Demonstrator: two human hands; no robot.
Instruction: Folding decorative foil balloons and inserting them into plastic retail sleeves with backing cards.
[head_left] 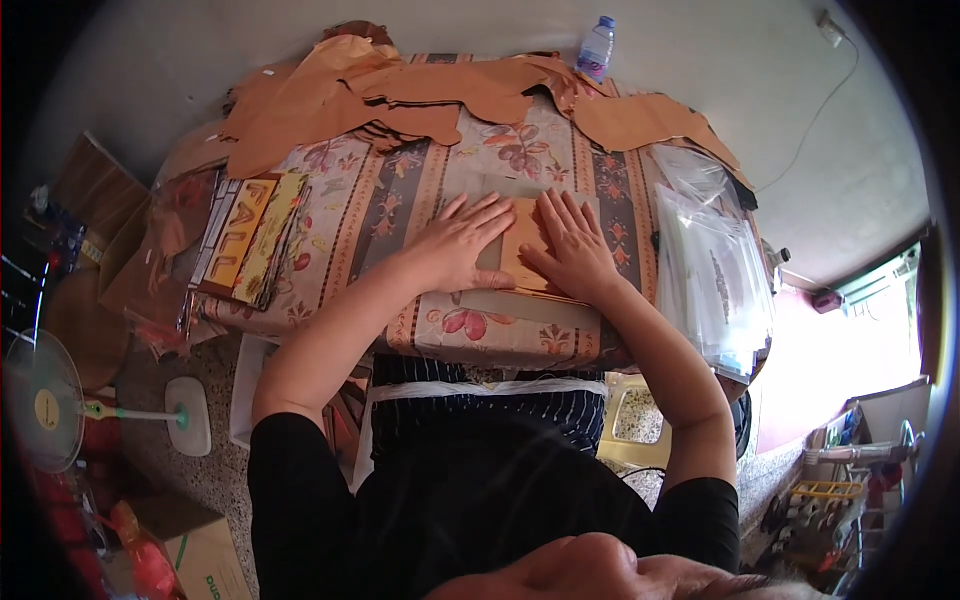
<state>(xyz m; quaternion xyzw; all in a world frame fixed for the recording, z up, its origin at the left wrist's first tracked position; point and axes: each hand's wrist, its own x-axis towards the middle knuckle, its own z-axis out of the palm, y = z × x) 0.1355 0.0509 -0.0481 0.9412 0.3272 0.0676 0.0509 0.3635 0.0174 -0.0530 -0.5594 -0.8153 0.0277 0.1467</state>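
Observation:
Both hands lie flat at the middle of the table, over a tan folded sheet (524,240) that looks like brown paper or card. My left hand (467,245) covers its left side, fingers stretched toward the top and thumb pointing right along the lower edge. On its right side rests my right hand (575,245), fingers extended and slightly apart. Under the sheet is a greyish flat piece (512,186), perhaps a clear sleeve or a board; its outline is partly hidden by my hands and I cannot tell which it is.
Large brown cut sheets (440,95) spread along the table's far side. A water bottle (596,50) stands behind them. Printed cards (245,240) are stacked at left, clear plastic sleeves (708,270) at right. A patterned cloth (340,250) covers the table. A fan (45,400) stands lower left.

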